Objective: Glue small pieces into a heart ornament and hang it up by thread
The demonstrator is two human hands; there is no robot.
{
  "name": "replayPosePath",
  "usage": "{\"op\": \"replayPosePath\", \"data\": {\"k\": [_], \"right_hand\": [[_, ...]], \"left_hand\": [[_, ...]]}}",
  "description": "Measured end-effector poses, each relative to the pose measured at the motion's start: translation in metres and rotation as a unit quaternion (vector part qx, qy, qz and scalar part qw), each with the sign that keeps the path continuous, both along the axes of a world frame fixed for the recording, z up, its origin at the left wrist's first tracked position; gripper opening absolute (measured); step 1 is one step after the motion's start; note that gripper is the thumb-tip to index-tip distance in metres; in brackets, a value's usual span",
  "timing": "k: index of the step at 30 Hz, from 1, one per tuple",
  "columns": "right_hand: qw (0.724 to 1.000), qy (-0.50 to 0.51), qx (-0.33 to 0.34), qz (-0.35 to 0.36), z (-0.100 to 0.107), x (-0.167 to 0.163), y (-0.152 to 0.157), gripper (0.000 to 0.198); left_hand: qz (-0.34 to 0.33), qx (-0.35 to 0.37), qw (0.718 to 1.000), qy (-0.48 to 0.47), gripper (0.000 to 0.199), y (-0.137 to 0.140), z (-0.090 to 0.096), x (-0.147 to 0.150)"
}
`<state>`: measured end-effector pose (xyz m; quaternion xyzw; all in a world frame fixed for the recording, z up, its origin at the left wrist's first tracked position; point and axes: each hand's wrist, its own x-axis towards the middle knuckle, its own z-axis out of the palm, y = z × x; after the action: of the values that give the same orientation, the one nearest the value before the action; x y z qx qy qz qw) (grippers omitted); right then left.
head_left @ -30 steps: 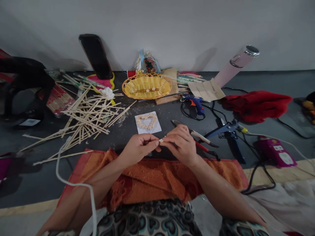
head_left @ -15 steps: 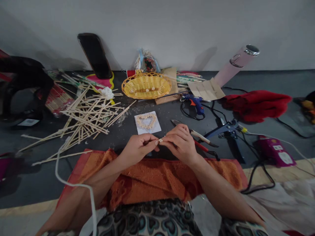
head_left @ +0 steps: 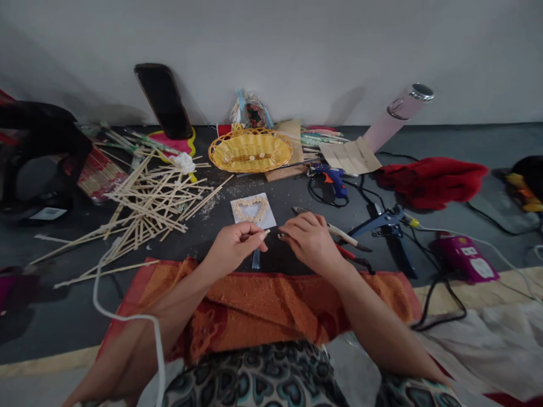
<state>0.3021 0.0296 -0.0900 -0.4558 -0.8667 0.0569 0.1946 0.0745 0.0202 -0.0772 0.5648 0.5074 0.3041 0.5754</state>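
Observation:
My left hand [head_left: 235, 246] is closed in a pinch on a small pale piece of wood [head_left: 265, 232] that sticks out past the thumb and forefinger. Just across a narrow gap, my right hand [head_left: 311, 240] is also closed, and something tiny at its fingertips is too small to name. Beyond both hands a heart outline [head_left: 251, 209] of small pale bits lies on a square of white paper [head_left: 267, 220]. Below the paper, a blue tassel [head_left: 255, 260] shows beside my left fingers. A knife with a pale handle [head_left: 341, 233] lies by my right hand.
Loose wooden sticks [head_left: 156, 198] are heaped at left. A yellow basket [head_left: 250, 150] with small bits stands behind the heart. At right lie a blue glue gun [head_left: 333, 178], blue-handled cutters [head_left: 377, 220] and cables. An orange towel [head_left: 263, 305] covers the front edge.
My hands have come apart slightly; their fingertips met around the small pale piece before. The piece now shows in my left hand only. The whole view has shifted a little.

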Motion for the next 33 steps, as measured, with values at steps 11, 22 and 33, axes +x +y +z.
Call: {"op": "replayPosePath", "data": {"k": [11,22,33], "right_hand": [[0.979,-0.172,0.003,-0.113,0.013,0.062,-0.026,0.019],[0.981,0.142,-0.04,-0.125,0.017,0.065,-0.014,0.026],[0.958,0.173,-0.226,-0.03,0.029,0.022,-0.026,0.006]], "left_hand": [[0.002,-0.003,1.0,-0.025,0.024,0.001,0.002,-0.001],[0.031,-0.023,0.996,-0.075,0.024,0.001,0.002,0.0],[0.109,0.0,0.985,-0.132,0.023,0.003,0.01,-0.003]]}}
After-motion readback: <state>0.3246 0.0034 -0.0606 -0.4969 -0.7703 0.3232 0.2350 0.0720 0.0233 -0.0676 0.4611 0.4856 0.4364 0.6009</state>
